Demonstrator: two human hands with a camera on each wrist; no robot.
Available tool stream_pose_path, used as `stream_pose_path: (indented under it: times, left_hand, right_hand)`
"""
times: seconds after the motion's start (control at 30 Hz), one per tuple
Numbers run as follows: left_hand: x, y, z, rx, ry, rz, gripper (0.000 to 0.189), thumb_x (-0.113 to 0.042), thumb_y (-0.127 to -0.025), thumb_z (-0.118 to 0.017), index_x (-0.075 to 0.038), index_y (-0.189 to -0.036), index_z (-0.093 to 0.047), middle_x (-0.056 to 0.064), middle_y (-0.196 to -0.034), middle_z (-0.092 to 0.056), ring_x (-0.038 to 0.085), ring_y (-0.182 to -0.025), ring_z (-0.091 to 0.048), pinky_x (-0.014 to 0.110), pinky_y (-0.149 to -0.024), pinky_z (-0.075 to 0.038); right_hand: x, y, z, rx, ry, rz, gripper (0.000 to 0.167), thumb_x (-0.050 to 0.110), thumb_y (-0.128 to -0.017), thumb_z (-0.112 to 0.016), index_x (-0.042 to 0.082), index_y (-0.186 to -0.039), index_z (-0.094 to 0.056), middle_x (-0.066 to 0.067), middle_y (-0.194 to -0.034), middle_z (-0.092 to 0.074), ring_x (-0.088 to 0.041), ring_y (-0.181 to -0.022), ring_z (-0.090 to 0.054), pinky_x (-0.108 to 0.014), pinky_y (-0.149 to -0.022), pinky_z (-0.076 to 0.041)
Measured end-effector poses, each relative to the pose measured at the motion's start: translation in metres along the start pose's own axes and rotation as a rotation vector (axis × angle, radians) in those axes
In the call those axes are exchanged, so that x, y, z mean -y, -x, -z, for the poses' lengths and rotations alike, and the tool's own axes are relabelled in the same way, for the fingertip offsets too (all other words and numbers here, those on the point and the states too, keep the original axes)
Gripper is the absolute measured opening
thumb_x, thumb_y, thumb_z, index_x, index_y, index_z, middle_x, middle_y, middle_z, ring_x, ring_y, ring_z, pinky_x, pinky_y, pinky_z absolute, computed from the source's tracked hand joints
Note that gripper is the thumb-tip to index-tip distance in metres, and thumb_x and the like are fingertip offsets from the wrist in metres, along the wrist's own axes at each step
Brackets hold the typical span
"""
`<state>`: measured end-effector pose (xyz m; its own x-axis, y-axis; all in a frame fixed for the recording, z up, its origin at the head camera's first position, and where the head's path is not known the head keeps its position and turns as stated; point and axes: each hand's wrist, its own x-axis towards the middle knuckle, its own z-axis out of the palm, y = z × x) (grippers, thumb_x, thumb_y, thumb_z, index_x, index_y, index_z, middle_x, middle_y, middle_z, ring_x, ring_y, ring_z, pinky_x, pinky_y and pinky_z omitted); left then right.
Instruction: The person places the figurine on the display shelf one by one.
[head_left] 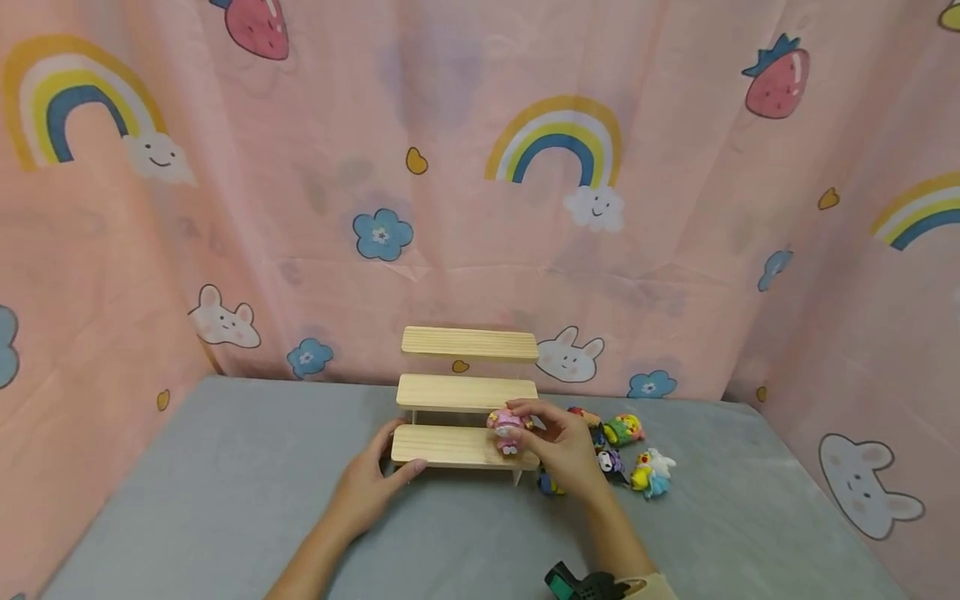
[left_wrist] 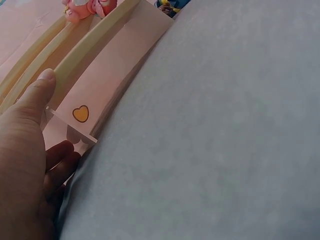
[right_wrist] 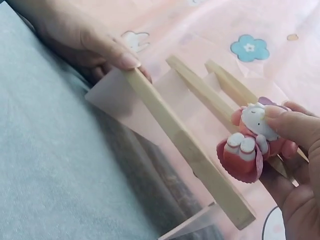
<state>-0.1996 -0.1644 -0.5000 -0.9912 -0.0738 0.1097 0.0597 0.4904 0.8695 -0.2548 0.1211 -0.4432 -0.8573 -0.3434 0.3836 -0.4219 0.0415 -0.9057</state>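
Observation:
A three-tier wooden display stand (head_left: pixel 450 446) with clear side supports stands on the grey cloth. My left hand (head_left: pixel 366 490) grips the left end of its lowest tier, the thumb (left_wrist: pixel 41 89) on the wood and the other fingers around the side support. Over the right end of that same tier, my right hand (head_left: pixel 567 450) pinches a small pink figurine (right_wrist: pixel 250 142) between thumb and fingers. The figurine has a white face, white feet and a pink skirt. In the right wrist view it is tilted, its feet towards the camera.
Several small figurines lie right of the stand, among them a green one (head_left: pixel 622 429), a purple-and-black one (head_left: pixel 611 463) and a yellow-and-blue one (head_left: pixel 651 475). A blue-and-yellow figurine (head_left: pixel 550 482) is close to the stand's right support. A pink patterned curtain (head_left: pixel 465 275) hangs behind.

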Motion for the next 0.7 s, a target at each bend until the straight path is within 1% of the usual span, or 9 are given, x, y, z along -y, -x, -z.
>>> stream_pose_path:
  times: [0.13, 0.23, 0.47, 0.5, 0.7]
  left_hand:
    - [-0.0005, 0.0000, 0.0001, 0.000, 0.005, 0.002, 0.077, -0.052, -0.086, -0.076, -0.022, -0.151, -0.044, 0.009, -0.143, -0.061, 0.029, -0.137, -0.055, 0.054, -0.113, -0.041]
    - [-0.0003, -0.0001, 0.0002, 0.001, 0.014, 0.003, 0.076, -0.051, -0.086, -0.076, -0.023, -0.150, -0.045, 0.008, -0.142, -0.062, 0.029, -0.137, -0.055, 0.054, -0.113, -0.041]
    - [0.0001, -0.0007, 0.0008, 0.012, 0.015, 0.006, 0.076, -0.052, -0.086, -0.076, -0.026, -0.150, -0.044, 0.008, -0.143, -0.061, 0.028, -0.138, -0.054, 0.054, -0.113, -0.040]
    - [-0.0001, -0.0006, 0.0010, 0.013, 0.012, 0.006, 0.076, -0.052, -0.086, -0.075, -0.026, -0.150, -0.044, 0.008, -0.143, -0.061, 0.028, -0.138, -0.054, 0.054, -0.113, -0.040]
    - [-0.0017, -0.0004, 0.0013, 0.013, -0.004, 0.007, 0.075, -0.056, -0.086, -0.074, -0.029, -0.149, -0.044, 0.005, -0.143, -0.061, 0.028, -0.138, -0.054, 0.055, -0.112, -0.040]
  right_hand:
    - [-0.0019, 0.0011, 0.0030, -0.020, 0.043, 0.005, 0.020, 0.001, -0.090, -0.073, -0.003, -0.109, -0.069, -0.025, -0.126, -0.066, -0.002, -0.120, -0.062, -0.021, -0.094, -0.054]
    - [-0.0046, 0.0011, 0.0047, -0.023, 0.056, 0.023, 0.020, 0.000, -0.090, -0.073, -0.003, -0.109, -0.069, -0.025, -0.126, -0.066, -0.003, -0.121, -0.063, -0.020, -0.093, -0.054]
    - [-0.0057, 0.0027, 0.0055, -0.009, 0.024, 0.045, 0.020, -0.001, -0.089, -0.073, -0.004, -0.108, -0.069, -0.022, -0.125, -0.067, -0.004, -0.120, -0.063, -0.022, -0.095, -0.054]
    - [-0.0058, 0.0030, 0.0055, -0.010, 0.026, 0.045, 0.019, -0.001, -0.089, -0.073, -0.004, -0.108, -0.069, -0.022, -0.125, -0.067, -0.004, -0.120, -0.063, -0.021, -0.096, -0.054]
    - [-0.0082, 0.0049, 0.0063, -0.036, 0.063, 0.018, 0.016, 0.002, -0.089, -0.075, 0.000, -0.104, -0.071, -0.019, -0.127, -0.068, -0.006, -0.117, -0.066, -0.020, -0.091, -0.055]
